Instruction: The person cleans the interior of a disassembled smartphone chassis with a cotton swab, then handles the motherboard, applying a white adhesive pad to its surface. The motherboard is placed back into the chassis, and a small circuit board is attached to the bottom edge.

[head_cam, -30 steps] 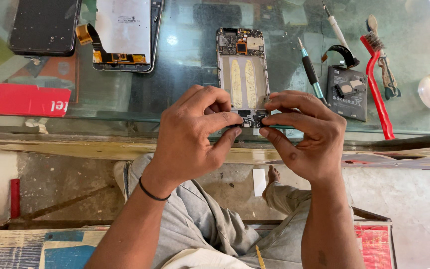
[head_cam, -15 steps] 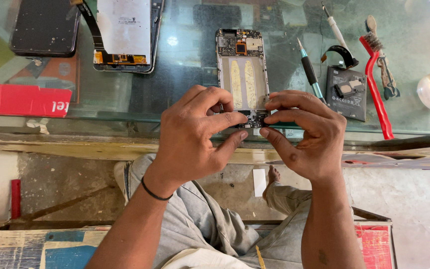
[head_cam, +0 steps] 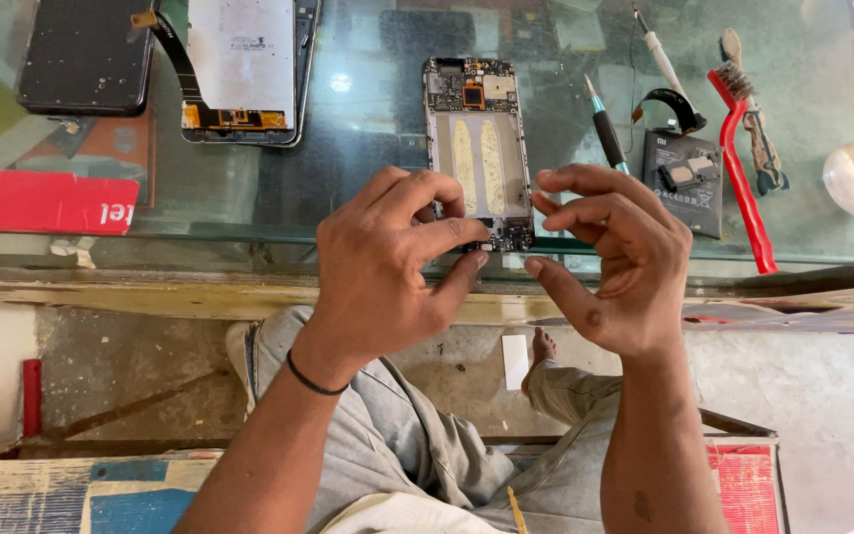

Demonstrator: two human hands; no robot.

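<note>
The right hand (head_cam: 610,262) has just let go and now hangs open beside the opened phone (head_cam: 478,153) lying on the glass counter (head_cam: 348,188), so the left hand (head_cam: 397,262) alone pinches the phone's bottom edge.

Opened phone frame (head_cam: 477,148) between detached screen (head_cam: 244,69) and, seemingly, battery (head_cam: 685,181)

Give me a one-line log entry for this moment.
left hand: fingertips pinching bottom edge of opened phone | right hand: open, beside phone | phone: flat on glass counter
</note>
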